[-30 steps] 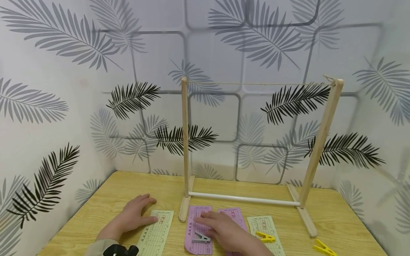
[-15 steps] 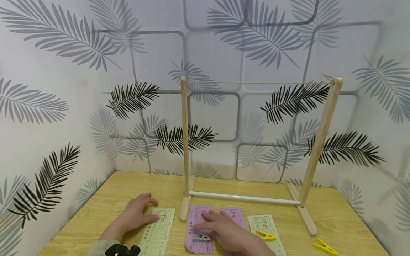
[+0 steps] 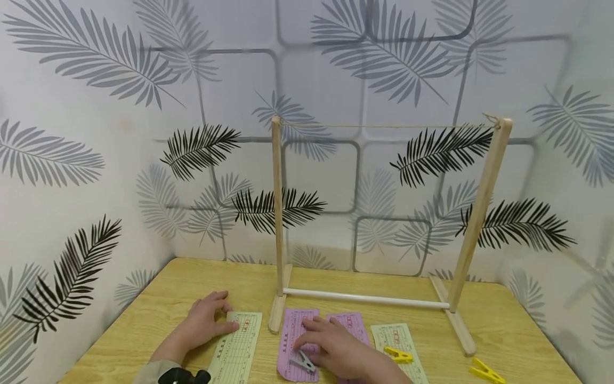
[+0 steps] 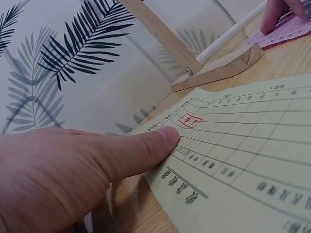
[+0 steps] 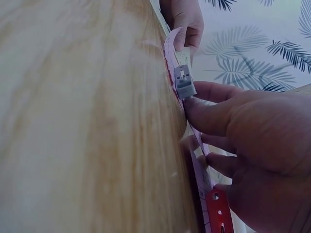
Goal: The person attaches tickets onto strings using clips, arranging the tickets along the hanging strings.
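Note:
My left hand (image 3: 203,322) rests at the left with fingers spread on the table, its thumb on the upper edge of a pale green printed slip (image 3: 238,346). With thumb and index finger, my right hand (image 3: 338,349) pinches a grey clothespin (image 3: 303,362) over a purple-pink slip (image 3: 289,341). A second pink slip (image 3: 353,324) lies partly hidden beneath that hand. In the right wrist view a red clothespin (image 5: 219,211) shows below the fingers; the head view hides it.
Behind the slips stands a wooden frame (image 3: 472,229) with a string (image 3: 388,126) across its top and a white bar (image 3: 364,298) low down. One yellow clothespin (image 3: 398,356) lies on another green slip (image 3: 405,338); a second yellow clothespin (image 3: 486,372) is farther right.
The grey clothespin has turned, its left end now tilted away toward the back. The right thumb and index finger have shifted onto it. The left hand has barely moved.

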`<state>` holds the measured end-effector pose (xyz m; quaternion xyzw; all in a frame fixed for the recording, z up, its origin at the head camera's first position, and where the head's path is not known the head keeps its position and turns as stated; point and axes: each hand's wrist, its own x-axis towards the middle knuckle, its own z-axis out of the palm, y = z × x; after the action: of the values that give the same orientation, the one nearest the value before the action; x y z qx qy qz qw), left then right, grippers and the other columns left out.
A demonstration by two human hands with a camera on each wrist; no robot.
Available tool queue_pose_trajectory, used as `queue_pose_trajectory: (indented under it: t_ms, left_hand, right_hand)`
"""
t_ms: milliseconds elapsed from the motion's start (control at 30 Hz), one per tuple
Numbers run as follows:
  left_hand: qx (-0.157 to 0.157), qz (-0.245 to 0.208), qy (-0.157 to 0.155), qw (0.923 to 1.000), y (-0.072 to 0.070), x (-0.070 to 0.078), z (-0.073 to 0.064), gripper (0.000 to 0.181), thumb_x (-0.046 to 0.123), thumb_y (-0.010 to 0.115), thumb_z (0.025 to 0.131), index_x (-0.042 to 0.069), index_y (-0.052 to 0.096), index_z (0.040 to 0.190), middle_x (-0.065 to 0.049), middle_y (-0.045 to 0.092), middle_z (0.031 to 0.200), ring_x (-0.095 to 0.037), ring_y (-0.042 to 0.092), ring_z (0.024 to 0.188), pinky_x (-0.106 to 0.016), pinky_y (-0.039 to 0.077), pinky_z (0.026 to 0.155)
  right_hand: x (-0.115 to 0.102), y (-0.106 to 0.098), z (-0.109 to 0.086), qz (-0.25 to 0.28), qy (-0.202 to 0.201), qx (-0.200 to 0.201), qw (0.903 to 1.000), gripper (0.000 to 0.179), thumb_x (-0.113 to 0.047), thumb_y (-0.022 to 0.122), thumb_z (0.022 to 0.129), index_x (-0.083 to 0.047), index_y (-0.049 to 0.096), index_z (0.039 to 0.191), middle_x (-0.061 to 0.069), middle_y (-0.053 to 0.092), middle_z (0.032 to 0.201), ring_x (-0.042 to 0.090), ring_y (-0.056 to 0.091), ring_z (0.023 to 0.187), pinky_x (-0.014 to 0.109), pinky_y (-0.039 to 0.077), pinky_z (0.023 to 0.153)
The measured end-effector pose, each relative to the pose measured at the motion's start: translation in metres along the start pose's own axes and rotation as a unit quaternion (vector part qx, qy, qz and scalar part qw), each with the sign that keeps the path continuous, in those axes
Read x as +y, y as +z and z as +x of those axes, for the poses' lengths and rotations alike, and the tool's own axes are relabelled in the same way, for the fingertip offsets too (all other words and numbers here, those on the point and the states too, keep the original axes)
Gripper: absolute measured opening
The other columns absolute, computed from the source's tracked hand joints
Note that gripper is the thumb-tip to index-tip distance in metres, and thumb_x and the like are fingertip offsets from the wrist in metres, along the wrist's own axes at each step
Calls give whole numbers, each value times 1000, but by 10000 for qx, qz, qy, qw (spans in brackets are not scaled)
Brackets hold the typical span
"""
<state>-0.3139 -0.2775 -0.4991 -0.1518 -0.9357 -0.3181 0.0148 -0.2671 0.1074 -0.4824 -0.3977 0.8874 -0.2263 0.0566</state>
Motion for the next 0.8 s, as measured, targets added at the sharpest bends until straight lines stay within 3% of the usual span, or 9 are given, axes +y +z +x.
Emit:
queue_pose_trajectory:
  t_ms: [133,233,433,800]
  left_hand:
    - [117,-339,212,9991,7,-23,6,34,47,89,94,18,74,104,-31,48,164,-61,27,157,-82,4,121]
    - [190,-503,313,9981,9,-31,8,36,48,86,95,16,76,109,-30,50,162,-59,29,156,-82,4,121]
    - [175,-544,112,9983,2,-9,1,23,30,84,100,11,74,106,-31,52,161,-59,32,155,-80,8,123]
    - [247,-815,-188,9962,3,-9,2,16,23,80,104,11,69,102,-28,54,160,-57,33,156,-75,8,127]
  right_hand:
    - [1,0,-2,193,75,-18,9998,24,-19,76,105,-39,75,120,13,49,169,40,37,160,73,20,127]
    - [2,0,-3,273,110,-51,9996,19,-24,78,104,-39,73,115,11,48,170,35,38,161,70,18,128]
    - [2,0,-3,218,151,-40,9996,11,-30,79,103,-37,72,106,10,50,169,34,39,160,68,20,129]
    - [3,0,-3,431,16,97,9990,20,-27,80,102,-31,64,91,12,52,167,39,38,160,70,18,128]
